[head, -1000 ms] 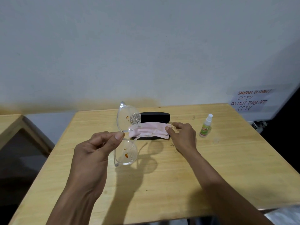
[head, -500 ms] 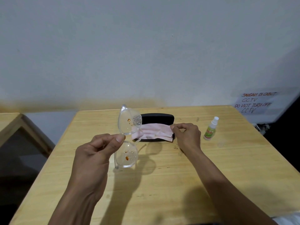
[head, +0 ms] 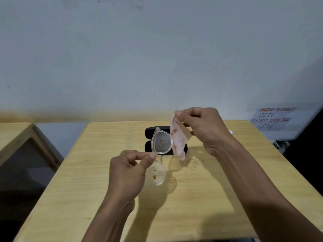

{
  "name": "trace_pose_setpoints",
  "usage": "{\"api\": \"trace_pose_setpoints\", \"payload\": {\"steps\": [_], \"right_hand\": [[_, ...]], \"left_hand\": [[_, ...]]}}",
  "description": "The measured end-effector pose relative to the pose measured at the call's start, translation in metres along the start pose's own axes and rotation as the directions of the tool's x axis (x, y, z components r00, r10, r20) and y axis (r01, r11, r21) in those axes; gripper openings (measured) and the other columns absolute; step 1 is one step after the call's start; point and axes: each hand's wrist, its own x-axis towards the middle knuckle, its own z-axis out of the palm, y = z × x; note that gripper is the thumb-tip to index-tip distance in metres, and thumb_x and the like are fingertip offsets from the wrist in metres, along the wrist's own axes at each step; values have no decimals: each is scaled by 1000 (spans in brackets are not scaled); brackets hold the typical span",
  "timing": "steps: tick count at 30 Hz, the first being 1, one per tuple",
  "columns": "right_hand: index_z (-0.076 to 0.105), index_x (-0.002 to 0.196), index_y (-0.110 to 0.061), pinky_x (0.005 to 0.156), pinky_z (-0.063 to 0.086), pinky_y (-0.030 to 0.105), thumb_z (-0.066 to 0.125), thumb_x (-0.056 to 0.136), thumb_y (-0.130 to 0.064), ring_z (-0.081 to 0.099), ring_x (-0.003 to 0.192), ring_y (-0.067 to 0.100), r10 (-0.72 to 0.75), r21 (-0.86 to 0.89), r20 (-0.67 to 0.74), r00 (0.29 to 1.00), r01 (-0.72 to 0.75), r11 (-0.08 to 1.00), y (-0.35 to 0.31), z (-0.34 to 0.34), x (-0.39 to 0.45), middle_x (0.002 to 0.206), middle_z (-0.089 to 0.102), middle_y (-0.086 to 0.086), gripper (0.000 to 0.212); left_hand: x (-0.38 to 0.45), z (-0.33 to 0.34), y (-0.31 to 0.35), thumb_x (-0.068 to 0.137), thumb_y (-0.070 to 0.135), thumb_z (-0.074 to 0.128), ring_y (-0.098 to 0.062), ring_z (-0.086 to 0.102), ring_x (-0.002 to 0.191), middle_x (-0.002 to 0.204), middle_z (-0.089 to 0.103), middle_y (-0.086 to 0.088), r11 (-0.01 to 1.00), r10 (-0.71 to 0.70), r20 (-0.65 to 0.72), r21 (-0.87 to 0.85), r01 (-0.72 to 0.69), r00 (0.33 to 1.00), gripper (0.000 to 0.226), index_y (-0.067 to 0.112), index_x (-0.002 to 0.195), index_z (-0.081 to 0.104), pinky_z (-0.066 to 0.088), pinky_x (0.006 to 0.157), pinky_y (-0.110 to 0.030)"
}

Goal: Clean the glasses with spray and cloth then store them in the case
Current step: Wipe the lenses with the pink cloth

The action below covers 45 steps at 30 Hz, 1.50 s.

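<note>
Left hand (head: pixel 127 169) pinches clear plastic-framed glasses (head: pixel 160 154) by the bridge while right hand (head: pixel 204 126) pinches a hanging pale pink cloth (head: pixel 178 140) over the wooden surface (head: pixel 87 198).

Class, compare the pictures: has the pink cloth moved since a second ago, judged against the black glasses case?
Yes. The pink cloth lay across the black glasses case; now the right hand holds it lifted, hanging above the case's right end.

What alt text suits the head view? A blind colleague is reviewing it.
Over a light wooden table, the left hand pinches clear-framed glasses with spotted lenses, while the right hand lifts a pink cleaning cloth beside them. A black glasses case lies behind.
</note>
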Motion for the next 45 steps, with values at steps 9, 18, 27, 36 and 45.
{"api": "trace_pose_setpoints", "payload": {"steps": [9, 18, 27, 36, 45], "right_hand": [[78, 85, -18, 70, 50, 18, 74, 90, -24, 63, 75, 4, -207, -68, 174, 963, 222, 973, 5, 14, -47, 89, 76, -7, 9], [76, 93, -27, 76, 40, 10, 75, 89, -24, 55, 97, 10, -531, -303, 11, 848, 509, 806, 38, 9, -50, 90, 72, -18, 6], [80, 97, -32, 73, 45, 7, 83, 80, -31, 61, 109, 5, -441, -230, -45, 896, 421, 877, 42, 7, -51, 114, 61, -10, 17], [75, 112, -35, 68, 48, 21, 73, 90, -33, 67, 78, 4, -458, -166, 16, 889, 454, 875, 55, 14, -55, 87, 77, -15, 22], [77, 94, -23, 62, 56, 43, 71, 92, -23, 71, 77, 15, -464, -113, -27, 885, 459, 881, 50, 11, -53, 84, 76, -11, 7]], "left_hand": [[-14, 15, 5, 72, 17, 82, -20, 62, 83, 105, 68, -15, 991, -83, 40, -99, 87, 996, 14, 7, 66, 73, 47, 55, -19], [-18, 15, 13, 74, 13, 80, -17, 56, 80, 94, 59, -4, 992, -32, 49, -121, 37, 998, 14, 3, 68, 73, 43, 58, -22], [-18, 15, 10, 72, 10, 80, -14, 57, 80, 86, 56, 1, 989, -25, 45, -147, 31, 999, 13, 7, 61, 73, 43, 66, -24], [-14, 12, 10, 74, 8, 79, -14, 59, 78, 92, 56, -2, 990, -9, 33, -139, 14, 999, 12, 0, 68, 73, 43, 63, -25], [-13, 11, 8, 72, 11, 80, -13, 53, 81, 89, 50, -2, 995, 14, 38, -104, -10, 999, 8, 6, 68, 76, 43, 67, -24]]}}
